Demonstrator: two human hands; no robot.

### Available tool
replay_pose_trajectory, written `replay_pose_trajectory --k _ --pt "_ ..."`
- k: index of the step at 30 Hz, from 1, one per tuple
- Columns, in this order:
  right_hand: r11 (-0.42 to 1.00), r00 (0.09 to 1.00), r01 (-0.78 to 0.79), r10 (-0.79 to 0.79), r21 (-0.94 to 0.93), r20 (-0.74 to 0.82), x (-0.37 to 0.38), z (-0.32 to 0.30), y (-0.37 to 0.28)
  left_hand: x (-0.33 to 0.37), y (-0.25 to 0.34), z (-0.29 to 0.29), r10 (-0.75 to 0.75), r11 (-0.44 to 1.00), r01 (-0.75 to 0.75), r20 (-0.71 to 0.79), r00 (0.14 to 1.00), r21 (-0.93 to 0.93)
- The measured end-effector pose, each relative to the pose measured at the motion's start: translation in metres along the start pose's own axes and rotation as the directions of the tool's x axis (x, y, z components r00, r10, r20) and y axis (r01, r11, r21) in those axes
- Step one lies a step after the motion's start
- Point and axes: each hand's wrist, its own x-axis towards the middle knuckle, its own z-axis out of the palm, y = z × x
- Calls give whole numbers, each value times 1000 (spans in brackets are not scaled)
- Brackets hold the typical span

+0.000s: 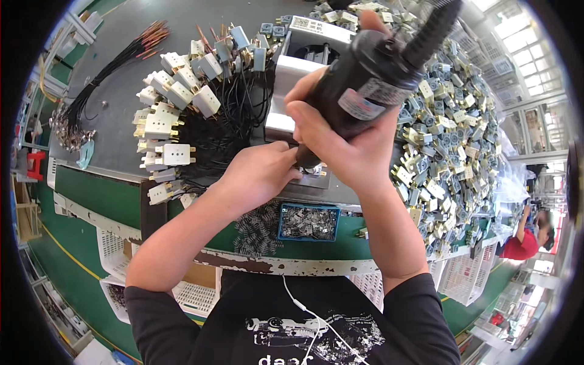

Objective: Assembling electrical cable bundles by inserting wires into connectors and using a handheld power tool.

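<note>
My right hand (359,149) is wrapped round a thick black electric screwdriver (371,79), which tilts with its tip end down and its cable end up to the right. Close by the tip, my left hand (258,173) has its fingers pressed together at the front of a metal fixture (281,125). Whatever those fingers pinch is hidden behind them. A small metal part (314,171) shows beside the tip, partly covered. Left of the fixture, white socket-like blocks (161,121) lie bunched with black wires (204,140).
A blue tray (281,237) of small metal pieces sits near the table edge, with a pile of springs (255,234) beside it. Many grey and cream blocks (450,146) are heaped at right. A wire bundle (106,73) lies at far left. A person in red (522,245) is at far right.
</note>
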Motion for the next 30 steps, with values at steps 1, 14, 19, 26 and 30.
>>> replay_pose_trajectory --k 1,14,19,26,30 --pt "1000 1000 16 -16 -7 -8 -1 -1 -1 2 1 -3 -5 1000 4 62 998 26" --pt "897 970 245 -228 -368 89 -6 -6 4 9 -3 2 17 999 -10 135 991 -51" --pt "871 952 303 -259 -387 162 -3 -8 4 8 1 -7 24 974 -8 68 997 -225" --pt "811 956 291 -273 -507 112 -3 0 -1 1 -9 -1 84 996 -84 10 996 -9" --pt "910 939 268 -320 -318 -126 -15 -9 -43 -5 9 2 265 943 -241 -83 961 228"
